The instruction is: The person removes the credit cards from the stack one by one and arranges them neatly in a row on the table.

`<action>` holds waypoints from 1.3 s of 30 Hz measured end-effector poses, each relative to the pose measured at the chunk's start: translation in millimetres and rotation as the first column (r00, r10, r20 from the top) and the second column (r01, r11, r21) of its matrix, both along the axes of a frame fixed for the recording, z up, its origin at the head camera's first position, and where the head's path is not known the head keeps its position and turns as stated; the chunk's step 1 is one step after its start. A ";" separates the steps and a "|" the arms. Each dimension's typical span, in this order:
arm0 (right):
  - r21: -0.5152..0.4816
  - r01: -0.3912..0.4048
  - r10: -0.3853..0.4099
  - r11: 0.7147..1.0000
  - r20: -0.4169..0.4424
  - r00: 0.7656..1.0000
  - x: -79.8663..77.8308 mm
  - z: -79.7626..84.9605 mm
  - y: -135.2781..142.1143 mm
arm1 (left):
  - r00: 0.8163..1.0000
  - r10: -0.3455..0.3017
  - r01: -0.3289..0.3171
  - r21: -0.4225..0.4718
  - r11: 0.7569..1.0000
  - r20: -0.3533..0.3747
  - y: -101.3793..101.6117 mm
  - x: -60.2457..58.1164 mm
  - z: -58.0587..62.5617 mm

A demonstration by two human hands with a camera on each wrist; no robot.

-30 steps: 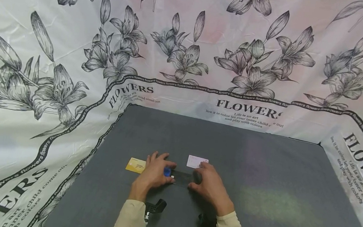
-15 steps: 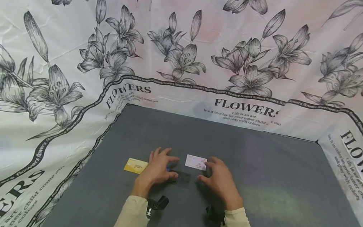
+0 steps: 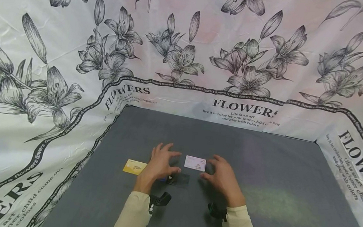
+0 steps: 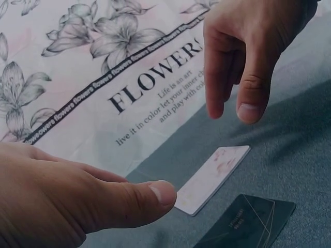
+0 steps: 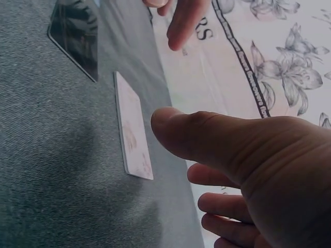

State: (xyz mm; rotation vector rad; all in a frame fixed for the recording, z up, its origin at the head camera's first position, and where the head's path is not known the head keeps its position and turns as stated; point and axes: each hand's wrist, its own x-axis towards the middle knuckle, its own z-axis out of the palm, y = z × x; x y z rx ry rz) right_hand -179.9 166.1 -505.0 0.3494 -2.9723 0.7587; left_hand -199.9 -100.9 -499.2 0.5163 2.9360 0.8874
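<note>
A pale pink card (image 3: 195,163) lies flat on the grey table between my two hands. Just nearer to me is a dark, glossy card (image 3: 180,180) with thin lines and small lettering, best seen in the left wrist view (image 4: 248,222). My left hand (image 3: 159,165) hovers with fingers spread and thumb over the dark card's left end, holding nothing. My right hand (image 3: 226,178) is held apart from the pale card's right edge, thumb and fingers parted around air. A bit of blue (image 3: 163,179) shows under the left hand, mostly hidden.
Left of my left hand lies a yellow card (image 3: 134,167), its right end covered by the hand. A black strap (image 3: 161,199) hangs at the left wrist, another at the right. A floral cloth (image 3: 185,67) rises behind the table (image 3: 277,165) and along its sides.
Both hands had their fingers about the dark card's ends. My right hand has moved off to the right, uncovering the pale card; my left hand has risen slightly away from me.
</note>
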 end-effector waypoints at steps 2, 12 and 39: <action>-0.004 -0.001 0.001 1.000 -0.002 1.000 -1.7 1.0 0.4 | 1.000 0.001 -0.001 0.002 1.000 0.001 1.5 -1.6 1.2; -0.014 0.003 -0.003 1.000 -0.010 1.000 -8.9 2.5 3.9 | 1.000 -0.009 0.009 0.008 1.000 0.008 7.4 -10.2 5.3; -0.050 0.008 -0.007 0.999 0.013 1.000 -22.7 -7.6 6.0 | 0.998 -0.014 0.014 -0.013 1.000 0.057 24.7 -29.4 -2.8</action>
